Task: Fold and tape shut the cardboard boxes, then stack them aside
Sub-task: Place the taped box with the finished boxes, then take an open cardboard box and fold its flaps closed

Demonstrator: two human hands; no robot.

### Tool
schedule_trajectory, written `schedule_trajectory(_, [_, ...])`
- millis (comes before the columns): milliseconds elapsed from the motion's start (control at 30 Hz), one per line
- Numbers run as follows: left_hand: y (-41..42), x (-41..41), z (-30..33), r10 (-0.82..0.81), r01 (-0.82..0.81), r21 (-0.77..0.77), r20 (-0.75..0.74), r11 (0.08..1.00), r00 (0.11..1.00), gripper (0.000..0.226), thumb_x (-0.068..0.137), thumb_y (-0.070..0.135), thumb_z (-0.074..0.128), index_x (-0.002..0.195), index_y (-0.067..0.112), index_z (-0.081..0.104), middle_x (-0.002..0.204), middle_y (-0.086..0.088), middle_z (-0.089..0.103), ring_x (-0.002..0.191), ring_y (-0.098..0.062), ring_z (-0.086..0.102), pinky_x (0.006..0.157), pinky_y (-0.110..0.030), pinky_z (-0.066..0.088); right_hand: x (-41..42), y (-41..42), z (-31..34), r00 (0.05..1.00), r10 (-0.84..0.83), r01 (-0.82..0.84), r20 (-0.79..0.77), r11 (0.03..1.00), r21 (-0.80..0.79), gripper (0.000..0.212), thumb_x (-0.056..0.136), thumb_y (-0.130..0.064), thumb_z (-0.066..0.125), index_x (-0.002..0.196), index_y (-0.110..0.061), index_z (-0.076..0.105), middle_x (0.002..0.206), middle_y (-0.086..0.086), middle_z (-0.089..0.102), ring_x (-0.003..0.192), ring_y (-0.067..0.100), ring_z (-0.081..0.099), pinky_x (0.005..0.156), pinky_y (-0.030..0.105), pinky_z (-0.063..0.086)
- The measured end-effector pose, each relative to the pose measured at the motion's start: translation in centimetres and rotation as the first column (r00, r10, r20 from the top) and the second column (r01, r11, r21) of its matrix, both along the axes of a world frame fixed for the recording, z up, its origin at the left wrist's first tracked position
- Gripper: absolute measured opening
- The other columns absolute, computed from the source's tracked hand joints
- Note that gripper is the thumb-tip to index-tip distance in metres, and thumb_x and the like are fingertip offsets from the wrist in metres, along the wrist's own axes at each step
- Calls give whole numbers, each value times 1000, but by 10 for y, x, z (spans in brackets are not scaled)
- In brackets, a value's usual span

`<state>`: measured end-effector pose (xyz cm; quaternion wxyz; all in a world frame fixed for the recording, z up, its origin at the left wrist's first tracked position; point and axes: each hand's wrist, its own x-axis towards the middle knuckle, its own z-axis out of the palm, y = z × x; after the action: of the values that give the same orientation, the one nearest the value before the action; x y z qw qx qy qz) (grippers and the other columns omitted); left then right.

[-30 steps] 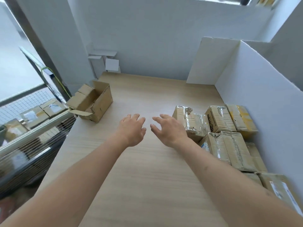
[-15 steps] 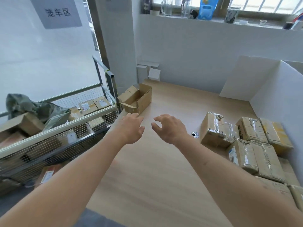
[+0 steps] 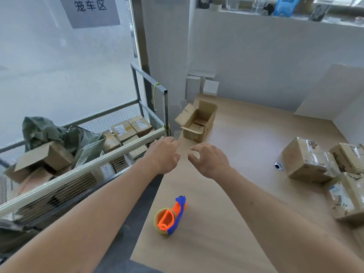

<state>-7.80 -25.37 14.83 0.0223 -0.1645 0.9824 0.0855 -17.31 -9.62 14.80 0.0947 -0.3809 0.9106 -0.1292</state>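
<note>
Light wood table [image 3: 246, 203] fills most of my view, with white walls behind it and a white partition board [image 3: 332, 91] standing at the far right. Off the table's left edge I've got a wire cage cart [image 3: 82, 170] loaded with cardboard boxes and a crumpled green bag [image 3: 65, 134], and a grey sign [image 3: 90, 8] hangs on the frosted panel above it.

The open cardboard box [image 3: 199, 121] sits at the far left corner of the table, flaps up and splayed out, nothing visible inside except its folded bottom. Both hands are out in front of me, just short of it and not touching it. Left hand [image 3: 163, 152] is palm down with the fingers loosely spread, holding nothing. Right hand [image 3: 208, 158] is right beside it, fingers a bit curled and apart, also holding nothing.

Closer to me on the table lies the orange and blue tape dispenser [image 3: 170, 215], on its side, well apart from both hands. Over on the right there's a cluster of taped boxes [image 3: 309, 160] wrapped in clear tape, bunched near the partition, with a small round cable hole [image 3: 278, 166] in the tabletop just beside the nearest one.
</note>
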Motion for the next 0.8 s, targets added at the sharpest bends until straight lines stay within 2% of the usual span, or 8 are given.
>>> schedule_trajectory(133, [-44, -5, -16, -43, 42, 13, 42, 999, 998, 44, 103, 38, 47, 140, 16, 50, 143, -4, 51, 132, -26, 45, 110, -44, 39, 6, -38, -15, 999, -33, 32, 38, 999, 28, 44, 102, -48, 45, 136, -28, 63, 135, 0, 61, 120, 26, 58, 97, 41, 50])
schedule_trajectory(267, [-70, -26, -34, -86, 84, 35, 58, 996, 995, 43, 103, 37, 46, 138, 13, 52, 141, -4, 50, 134, -27, 44, 110, -45, 38, -12, -62, -31, 996, -73, 70, 50, 996, 58, 43, 103, -45, 45, 138, -28, 62, 137, 1, 59, 121, 27, 57, 97, 40, 49])
schedule_trajectory(400, [-85, -59, -51, -105, 101, 48, 77, 994, 992, 42, 103, 36, 47, 139, 14, 51, 143, -5, 49, 130, -27, 46, 108, -44, 40, -44, -81, -50, 990, -113, 109, 82, 993, 53, 43, 102, -43, 47, 139, -26, 61, 140, 1, 58, 124, 27, 56, 101, 41, 48])
schedule_trajectory(533, [-100, -103, -67, -128, 121, 66, 101, 990, 987, 45, 104, 34, 48, 144, 13, 48, 149, -6, 45, 135, -27, 42, 112, -44, 39, -85, -97, -71, 980, -162, 158, 112, 986, 45, 43, 101, -40, 48, 140, -27, 60, 143, 2, 56, 125, 28, 56, 101, 41, 48])
schedule_trajectory(700, [-123, -160, -94, -124, 112, 107, 111, 988, 986, 44, 103, 34, 48, 142, 13, 49, 148, -8, 45, 136, -28, 41, 111, -46, 39, -133, -118, -94, 968, -226, 223, 107, 974, 38, 42, 100, -35, 51, 140, -26, 60, 148, 2, 48, 125, 29, 54, 98, 39, 48])
schedule_trajectory(800, [-134, -190, -112, -141, 126, 137, 107, 983, 984, 45, 102, 31, 49, 143, 12, 48, 151, -8, 43, 137, -28, 40, 111, -46, 40, -158, -130, -110, 963, -260, 259, 68, 966, 21, 41, 98, -30, 55, 138, -24, 61, 160, 5, 36, 136, 28, 45, 104, 37, 43])
